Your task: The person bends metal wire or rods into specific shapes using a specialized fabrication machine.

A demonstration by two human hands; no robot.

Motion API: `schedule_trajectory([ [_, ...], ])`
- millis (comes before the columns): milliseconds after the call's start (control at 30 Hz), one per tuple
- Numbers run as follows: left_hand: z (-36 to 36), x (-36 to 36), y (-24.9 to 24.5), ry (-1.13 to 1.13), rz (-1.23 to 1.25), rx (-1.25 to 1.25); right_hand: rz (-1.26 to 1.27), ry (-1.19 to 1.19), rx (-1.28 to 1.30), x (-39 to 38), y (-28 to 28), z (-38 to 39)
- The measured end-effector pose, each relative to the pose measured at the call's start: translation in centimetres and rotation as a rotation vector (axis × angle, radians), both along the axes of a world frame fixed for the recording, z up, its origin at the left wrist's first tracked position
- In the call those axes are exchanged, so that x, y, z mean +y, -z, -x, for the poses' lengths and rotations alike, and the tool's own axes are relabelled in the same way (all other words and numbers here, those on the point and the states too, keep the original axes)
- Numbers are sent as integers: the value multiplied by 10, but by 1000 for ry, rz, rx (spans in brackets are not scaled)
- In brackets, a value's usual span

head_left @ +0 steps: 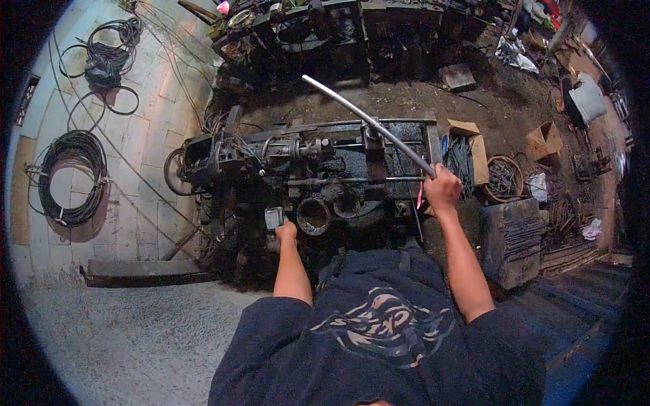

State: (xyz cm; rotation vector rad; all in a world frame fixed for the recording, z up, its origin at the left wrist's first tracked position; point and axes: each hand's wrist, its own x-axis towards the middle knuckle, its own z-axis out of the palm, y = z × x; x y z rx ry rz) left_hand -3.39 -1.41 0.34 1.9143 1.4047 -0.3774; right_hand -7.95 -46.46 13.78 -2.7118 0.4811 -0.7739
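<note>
Nearest you, your left hand [286, 231] has its fingers curled tight on a small grey block [273, 217], which pokes out of your grip toward 11 o'clock. A round opening [313, 216] sits just beside it at 3 o'clock. Slightly farther out, your right hand [442, 189] is fisted around the lower end of a steel bar [369, 122]. The bar leaves your fingers toward 10 o'clock and rises over the dark machine [305, 152]. Beyond, a cable coil [71, 177] lies at 9 o'clock of the machine and a cardboard box [474, 145] at 3 o'clock.
</note>
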Motion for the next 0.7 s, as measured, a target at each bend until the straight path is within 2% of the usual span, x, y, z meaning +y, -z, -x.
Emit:
schedule_trajectory([
  [67, 0, 5, 10, -8, 10, 15, -9, 11, 43, 0, 0, 0],
  [167, 2, -12, -20, 60, -93, 34, 13, 3, 59, 2, -5, 1],
  [267, -2, 11, 20, -3, 27, 52, -3, -18, 54, 1, -4, 1],
  [367, 2, 0, -1, 2, 36, 5, -8, 3, 60, 2, -3, 1],
  [500, 2, 7, 12, 42, -75, 35, -2, 18, 55, 4, -3, 1],
  [567, 3, -1, -3, -37, 23, 10, 2, 46, 78, 3, -1, 0],
  [700, 3, 11, 22, 24, -27, -34, -19, 20, 29, 1, 0, 0],
])
